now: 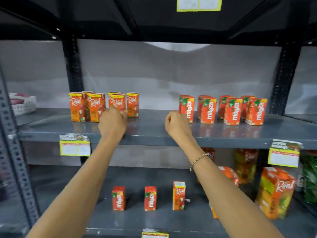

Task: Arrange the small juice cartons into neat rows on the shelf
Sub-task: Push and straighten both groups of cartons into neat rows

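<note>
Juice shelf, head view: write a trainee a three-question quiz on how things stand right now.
1. True or false: the left hand is at the cartons labelled Real on the upper shelf.
2. How many small cartons stand alone on the lower shelf, between the two arms?
A. one
B. three
C. six
3. Fill in: the bracelet is on the ____ wrist.

Key
1. True; its fingers reach the third front carton of that group.
2. B: two red cartons and one Real carton.
3. Right; the right hand is beside the red cartons on the upper shelf.
</note>
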Demonstrator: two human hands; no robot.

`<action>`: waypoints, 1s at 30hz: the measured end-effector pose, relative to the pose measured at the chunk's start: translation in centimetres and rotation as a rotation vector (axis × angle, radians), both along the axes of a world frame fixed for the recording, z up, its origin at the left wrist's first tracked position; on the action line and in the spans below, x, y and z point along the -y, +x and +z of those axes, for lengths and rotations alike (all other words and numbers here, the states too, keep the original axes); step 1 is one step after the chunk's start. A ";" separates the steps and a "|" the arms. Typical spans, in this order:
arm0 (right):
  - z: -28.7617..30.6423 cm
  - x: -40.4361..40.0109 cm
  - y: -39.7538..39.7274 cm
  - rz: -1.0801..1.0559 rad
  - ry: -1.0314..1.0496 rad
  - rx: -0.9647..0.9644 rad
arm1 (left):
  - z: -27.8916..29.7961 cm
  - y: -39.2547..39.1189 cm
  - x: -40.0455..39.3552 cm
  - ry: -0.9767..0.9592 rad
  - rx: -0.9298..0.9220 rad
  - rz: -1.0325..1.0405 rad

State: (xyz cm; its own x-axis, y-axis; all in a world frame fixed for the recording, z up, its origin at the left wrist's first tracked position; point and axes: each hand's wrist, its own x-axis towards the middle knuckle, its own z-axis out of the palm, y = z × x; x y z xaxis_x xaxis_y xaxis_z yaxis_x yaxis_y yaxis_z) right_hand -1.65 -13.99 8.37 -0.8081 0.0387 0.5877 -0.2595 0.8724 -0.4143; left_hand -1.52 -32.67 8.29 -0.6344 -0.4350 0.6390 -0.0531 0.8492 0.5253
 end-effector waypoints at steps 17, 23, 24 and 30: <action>0.6 17.7 -4.6 0.128 -0.304 0.156 | 0.6 -2.7 8.4 -0.145 0.251 0.024; 0.6 15.4 -5.1 0.021 -0.345 0.140 | 0.5 -3.2 7.8 -0.165 0.235 -0.040; 0.6 14.7 -5.1 0.009 -0.341 0.146 | 0.5 -3.0 7.5 -0.169 0.224 -0.061; 0.0 14.1 -5.1 0.044 -0.263 0.130 | -0.1 -3.2 7.4 -0.251 0.194 -0.069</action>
State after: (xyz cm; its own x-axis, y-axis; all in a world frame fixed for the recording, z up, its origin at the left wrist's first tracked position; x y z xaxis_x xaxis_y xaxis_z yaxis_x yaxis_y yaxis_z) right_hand -6.77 -28.06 8.39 -0.8800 0.1397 0.4539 -0.2246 0.7197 -0.6570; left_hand -4.71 -40.08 8.19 -0.7776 -0.2312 0.5848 -0.0698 0.9560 0.2851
